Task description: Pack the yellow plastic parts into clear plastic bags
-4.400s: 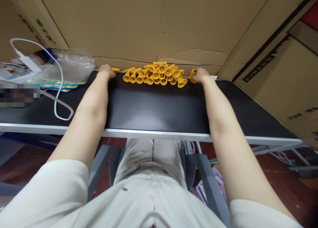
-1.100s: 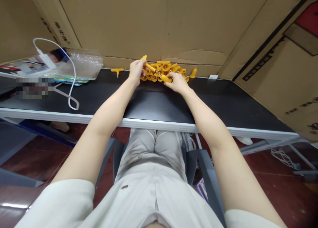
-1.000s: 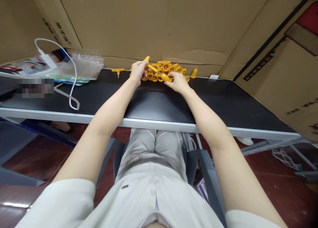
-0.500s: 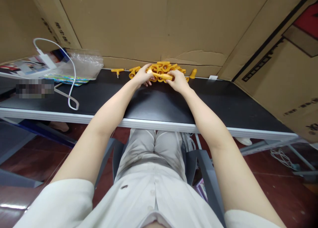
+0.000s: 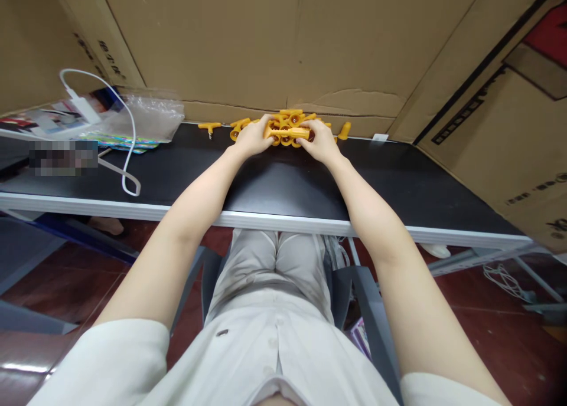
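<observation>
1. Pinching with the left hand [image 5: 253, 138]: thumb on the near side, fingers curled over the far side, right at the end of a yellow handle [image 5: 267, 132].
2. Pinching with the right hand [image 5: 326, 146] too, on a chunky yellow cap [image 5: 300, 133], pretty much in line with the handle.
3. Both pieces held roughly level, end to end, in front of the yellow heap [image 5: 294, 119] at the back of the counter [image 5: 287, 185]. Can't tell from this angle about any contact with the heap.
4. Looks like lining up two pieces, at least from here. Ends meeting or really close; too small to judge the fit.
5. Best tip imo: get handle and cap dead straight first, then push gently. Going in crooked could jam or scrape.
6. Grip far back from the join, with fingertips out of the way, in case of a sharp tip. Worth the caution, given the metal spiral on the loose corkscrew [image 5: 209, 126] over to the left.
7. Lift a bit clear of the heap for elbow room, and don't nudge the spare cone [image 5: 345, 131] off on the right.
</observation>
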The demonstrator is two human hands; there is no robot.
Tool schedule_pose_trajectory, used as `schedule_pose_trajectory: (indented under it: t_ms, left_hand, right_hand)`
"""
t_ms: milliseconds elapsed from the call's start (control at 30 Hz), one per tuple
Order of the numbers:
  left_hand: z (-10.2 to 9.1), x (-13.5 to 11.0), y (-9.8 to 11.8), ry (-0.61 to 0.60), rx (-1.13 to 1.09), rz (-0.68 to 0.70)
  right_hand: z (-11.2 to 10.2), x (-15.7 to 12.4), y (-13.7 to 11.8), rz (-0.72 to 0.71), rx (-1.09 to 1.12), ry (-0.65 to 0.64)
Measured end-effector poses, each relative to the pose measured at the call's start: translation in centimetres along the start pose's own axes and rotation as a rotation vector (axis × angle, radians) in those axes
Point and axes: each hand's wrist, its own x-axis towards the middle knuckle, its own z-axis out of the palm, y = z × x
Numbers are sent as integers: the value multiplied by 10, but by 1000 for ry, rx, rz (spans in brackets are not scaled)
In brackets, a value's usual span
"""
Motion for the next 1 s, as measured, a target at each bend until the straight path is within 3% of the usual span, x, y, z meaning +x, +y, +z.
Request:
schedule_pose_trajectory:
  t_ms: [300, 533, 1000]
  left_hand:
    - [-5, -3, 8, 9, 71, -45]
    - [-4, -2, 2, 19, 30, -34]
    - [-3, -3, 6, 42, 218, 39]
  right_hand:
    - [0, 3, 7, 109, 259, 40]
    - [-7, 5, 10, 146, 374, 29]
    - [-3, 4, 10, 348, 696, -10]
